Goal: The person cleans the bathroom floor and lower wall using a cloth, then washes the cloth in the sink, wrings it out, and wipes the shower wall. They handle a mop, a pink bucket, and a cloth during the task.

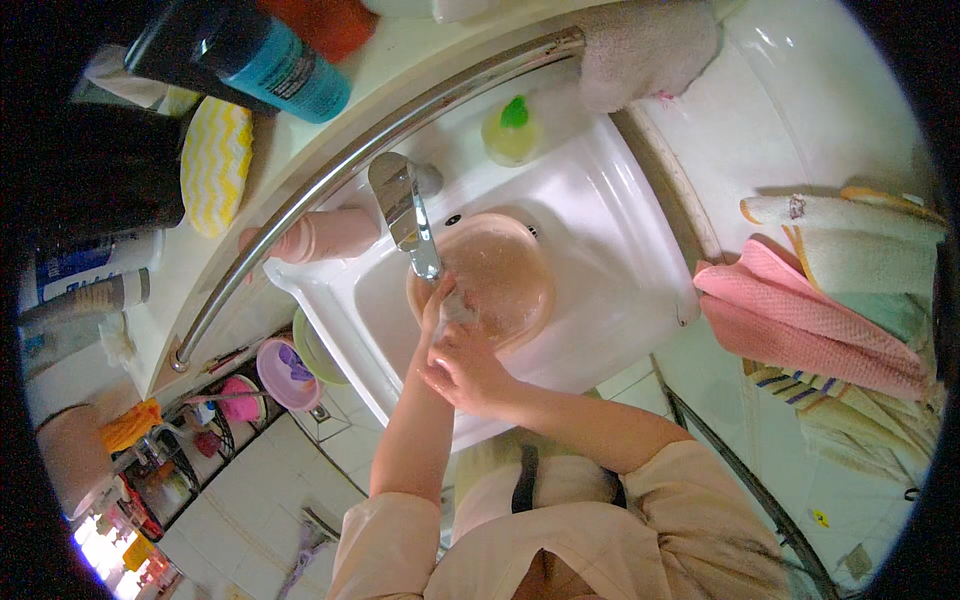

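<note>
My left hand (438, 300) is under the spout of the chrome faucet (409, 217), in running water, fingers extended and holding nothing. Curled around my left wrist is my right hand (472, 371), wet, with its fingertips partly hidden. Below the spout, a pinkish-beige plastic basin (525, 300) with water in it sits inside the white ceramic sink (600, 262). On the back ledge of the sink stands a rounded yellowish bottle with a green top (512, 131).
A curved metal rail (375, 142) edges the shelf above the sink, which holds bottles and a yellow-white patterned item (216, 166). A pink bottle (330, 234) is left of the faucet. Towels, one of them pink (795, 322), hang at right. Basins (289, 375) sit lower left.
</note>
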`<act>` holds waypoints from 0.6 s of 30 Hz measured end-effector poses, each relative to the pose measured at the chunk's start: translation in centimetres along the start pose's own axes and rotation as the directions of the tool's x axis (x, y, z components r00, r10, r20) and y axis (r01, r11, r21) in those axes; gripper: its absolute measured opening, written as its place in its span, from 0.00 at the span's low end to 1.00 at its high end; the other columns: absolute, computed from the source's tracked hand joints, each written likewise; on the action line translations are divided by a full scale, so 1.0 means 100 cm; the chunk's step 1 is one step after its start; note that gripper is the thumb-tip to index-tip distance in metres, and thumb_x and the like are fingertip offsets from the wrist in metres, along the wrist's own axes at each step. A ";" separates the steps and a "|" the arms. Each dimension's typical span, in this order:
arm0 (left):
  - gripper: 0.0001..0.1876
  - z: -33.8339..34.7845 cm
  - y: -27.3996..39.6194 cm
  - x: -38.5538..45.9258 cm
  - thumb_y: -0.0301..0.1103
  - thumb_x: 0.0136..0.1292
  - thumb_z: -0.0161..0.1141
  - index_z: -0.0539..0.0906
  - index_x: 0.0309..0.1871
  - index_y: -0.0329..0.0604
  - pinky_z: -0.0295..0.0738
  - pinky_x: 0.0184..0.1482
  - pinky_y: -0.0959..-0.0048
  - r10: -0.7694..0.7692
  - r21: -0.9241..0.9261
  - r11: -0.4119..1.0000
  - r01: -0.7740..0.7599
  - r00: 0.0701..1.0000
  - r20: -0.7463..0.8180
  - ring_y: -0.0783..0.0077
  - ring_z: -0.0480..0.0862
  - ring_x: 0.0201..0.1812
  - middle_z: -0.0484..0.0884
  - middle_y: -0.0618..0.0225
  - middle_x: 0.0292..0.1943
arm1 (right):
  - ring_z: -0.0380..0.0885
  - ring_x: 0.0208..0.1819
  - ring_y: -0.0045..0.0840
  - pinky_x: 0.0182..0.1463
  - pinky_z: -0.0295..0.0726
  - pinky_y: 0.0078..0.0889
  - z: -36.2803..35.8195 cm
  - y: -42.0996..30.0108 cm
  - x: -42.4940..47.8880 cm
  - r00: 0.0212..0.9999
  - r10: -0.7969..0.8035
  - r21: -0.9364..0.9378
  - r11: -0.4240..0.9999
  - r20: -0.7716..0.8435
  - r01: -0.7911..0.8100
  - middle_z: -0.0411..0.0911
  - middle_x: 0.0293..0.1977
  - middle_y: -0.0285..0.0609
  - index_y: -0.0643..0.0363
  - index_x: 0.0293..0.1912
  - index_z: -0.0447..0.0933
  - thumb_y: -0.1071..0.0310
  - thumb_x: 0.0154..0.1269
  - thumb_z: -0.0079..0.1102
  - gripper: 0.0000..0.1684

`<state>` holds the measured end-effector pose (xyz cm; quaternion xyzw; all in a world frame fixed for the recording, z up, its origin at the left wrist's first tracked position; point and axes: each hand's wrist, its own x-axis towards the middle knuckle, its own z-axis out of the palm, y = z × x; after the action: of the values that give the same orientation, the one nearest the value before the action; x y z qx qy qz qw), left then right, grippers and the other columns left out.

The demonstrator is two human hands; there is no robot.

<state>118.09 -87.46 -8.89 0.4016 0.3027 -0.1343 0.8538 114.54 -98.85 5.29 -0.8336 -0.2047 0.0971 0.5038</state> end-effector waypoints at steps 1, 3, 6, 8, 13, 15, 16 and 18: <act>0.17 -0.005 -0.005 0.002 0.33 0.63 0.59 0.72 0.54 0.42 0.78 0.40 0.70 -0.020 -0.073 0.997 0.020 1.000 -0.004 0.65 0.79 0.41 0.78 0.64 0.41 | 0.71 0.42 0.42 0.52 0.64 0.52 0.006 0.011 0.001 0.998 -0.052 -0.022 0.998 -0.033 0.051 0.71 0.34 0.48 0.55 0.26 0.73 0.62 0.56 0.62 0.10; 0.18 -0.021 -0.018 0.009 0.31 0.64 0.58 0.71 0.56 0.43 0.78 0.42 0.71 0.050 -0.226 0.973 -0.049 0.999 -0.001 0.66 0.78 0.43 0.77 0.63 0.43 | 0.73 0.38 0.40 0.48 0.69 0.47 0.013 0.036 0.013 0.983 -0.158 -0.067 0.986 -0.091 0.152 0.72 0.29 0.44 0.55 0.25 0.74 0.64 0.54 0.63 0.09; 0.19 0.003 -0.008 0.005 0.31 0.66 0.56 0.70 0.59 0.44 0.77 0.45 0.71 0.095 -0.064 0.993 -0.103 0.989 -0.115 0.68 0.78 0.46 0.77 0.63 0.45 | 0.75 0.33 0.40 0.38 0.73 0.42 0.015 0.074 0.020 0.979 -0.157 -0.104 0.984 -0.127 0.144 0.76 0.30 0.43 0.57 0.23 0.73 0.64 0.54 0.62 0.10; 0.19 0.008 0.004 0.002 0.32 0.67 0.55 0.70 0.60 0.44 0.76 0.47 0.70 0.047 0.023 0.999 -0.043 0.977 -0.210 0.69 0.78 0.46 0.77 0.65 0.44 | 0.77 0.33 0.39 0.38 0.75 0.41 0.009 0.081 0.030 0.978 0.156 -0.058 0.987 0.138 -0.149 0.79 0.34 0.46 0.59 0.28 0.74 0.63 0.59 0.58 0.10; 0.19 -0.005 0.006 -0.009 0.31 0.69 0.53 0.68 0.62 0.41 0.72 0.53 0.71 0.035 0.238 0.970 0.054 0.934 -0.357 0.71 0.76 0.49 0.76 0.67 0.48 | 0.77 0.43 0.38 0.47 0.75 0.41 0.002 0.138 0.031 0.790 0.613 0.154 0.779 0.014 -0.607 0.78 0.39 0.50 0.58 0.46 0.73 0.58 0.70 0.42 0.16; 0.22 -0.012 -0.009 0.000 0.25 0.67 0.52 0.67 0.64 0.43 0.71 0.53 0.72 0.349 0.555 0.799 -0.231 0.930 -0.116 0.70 0.74 0.51 0.74 0.65 0.53 | 0.73 0.52 0.41 0.56 0.71 0.41 0.018 0.164 0.005 0.920 0.391 -0.422 0.827 -0.043 -0.371 0.76 0.46 0.54 0.60 0.54 0.68 0.57 0.73 0.40 0.20; 0.22 -0.012 -0.016 0.002 0.25 0.66 0.53 0.68 0.64 0.45 0.73 0.50 0.71 0.475 0.602 0.703 -0.378 0.880 -0.003 0.69 0.75 0.50 0.74 0.65 0.54 | 0.71 0.54 0.43 0.59 0.68 0.42 0.023 0.166 0.003 0.927 0.374 -0.447 0.826 -0.021 -0.344 0.74 0.49 0.57 0.60 0.57 0.67 0.57 0.73 0.40 0.21; 0.27 -0.022 -0.027 0.004 0.23 0.63 0.55 0.66 0.65 0.47 0.74 0.50 0.69 0.427 0.535 0.781 -0.320 0.900 -0.085 0.67 0.75 0.50 0.72 0.64 0.56 | 0.68 0.58 0.47 0.65 0.64 0.43 0.025 0.161 0.011 0.865 0.500 -0.118 0.862 0.036 -0.493 0.70 0.54 0.61 0.62 0.60 0.65 0.59 0.72 0.40 0.23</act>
<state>116.20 -87.50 -11.92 0.6760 0.2550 0.0049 0.6913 118.48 -102.96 -9.98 -0.8798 -0.0045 0.2400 0.4103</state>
